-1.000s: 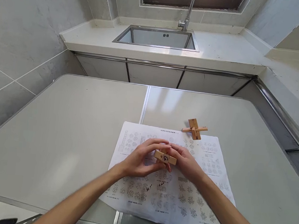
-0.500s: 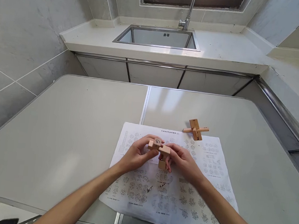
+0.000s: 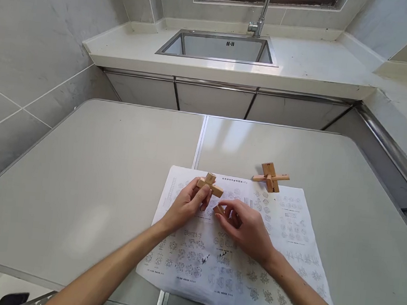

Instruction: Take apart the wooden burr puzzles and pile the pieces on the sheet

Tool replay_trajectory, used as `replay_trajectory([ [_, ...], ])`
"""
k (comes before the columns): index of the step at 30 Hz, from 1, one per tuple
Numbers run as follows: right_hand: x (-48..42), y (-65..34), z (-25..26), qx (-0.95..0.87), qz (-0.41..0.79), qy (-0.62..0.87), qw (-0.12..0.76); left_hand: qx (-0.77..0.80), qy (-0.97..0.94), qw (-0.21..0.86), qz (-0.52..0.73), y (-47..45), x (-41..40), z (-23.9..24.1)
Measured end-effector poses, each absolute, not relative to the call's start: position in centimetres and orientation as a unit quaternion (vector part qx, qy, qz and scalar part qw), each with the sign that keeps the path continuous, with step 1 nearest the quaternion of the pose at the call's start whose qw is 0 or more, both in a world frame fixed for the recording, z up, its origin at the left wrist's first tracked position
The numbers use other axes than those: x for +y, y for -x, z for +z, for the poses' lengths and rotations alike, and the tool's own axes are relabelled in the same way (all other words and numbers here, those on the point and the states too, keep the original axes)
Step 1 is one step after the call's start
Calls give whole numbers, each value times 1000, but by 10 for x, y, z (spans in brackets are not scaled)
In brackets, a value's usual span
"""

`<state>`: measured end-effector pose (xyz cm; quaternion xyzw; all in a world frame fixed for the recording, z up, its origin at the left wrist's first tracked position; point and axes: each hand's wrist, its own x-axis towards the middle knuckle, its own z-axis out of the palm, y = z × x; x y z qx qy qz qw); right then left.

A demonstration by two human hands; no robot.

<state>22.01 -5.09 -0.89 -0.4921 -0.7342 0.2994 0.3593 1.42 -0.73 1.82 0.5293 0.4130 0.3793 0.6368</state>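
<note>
Between the thumb and fingers of my left hand (image 3: pixel 188 203) are joined wooden puzzle pieces (image 3: pixel 214 190), held above the upper part of the sheet. My right hand (image 3: pixel 248 229) pinches a separate wooden puzzle piece (image 3: pixel 218 209) just to the right; most of that piece is hidden by the fingers. The two hands are apart. Under them lies a creased white instruction sheet (image 3: pixel 225 290) printed with rows of small diagrams. Past its top edge stands a cross-shaped wooden puzzle (image 3: pixel 269 177) made of interlocked pieces.
The pale folding table (image 3: pixel 95 175) has a metal seam running down its middle. Beyond its far edge is a white counter (image 3: pixel 318 62) with a sink (image 3: pixel 219 35) and a tap (image 3: pixel 258 27). A tiled wall (image 3: pixel 28 56) rises on the left.
My right hand has come away from the wooden pieces with one piece in its fingers. The left hand has turned and raised the joined pieces slightly. The view has shifted a little.
</note>
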Motion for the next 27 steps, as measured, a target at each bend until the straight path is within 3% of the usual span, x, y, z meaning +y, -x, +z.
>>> replay_trajectory([
  [7, -51, -220, -11, -749, 282, 482, 358, 384, -544, 647, 371, -13, -6, 21],
  [16, -49, -221, -10, -680, 334, 501, 420, 361, -551, 669, 344, -14, -9, 20],
  [27, -50, -222, -5, -677, 356, 494, 413, 344, -630, 636, 282, -11, -11, 25],
])
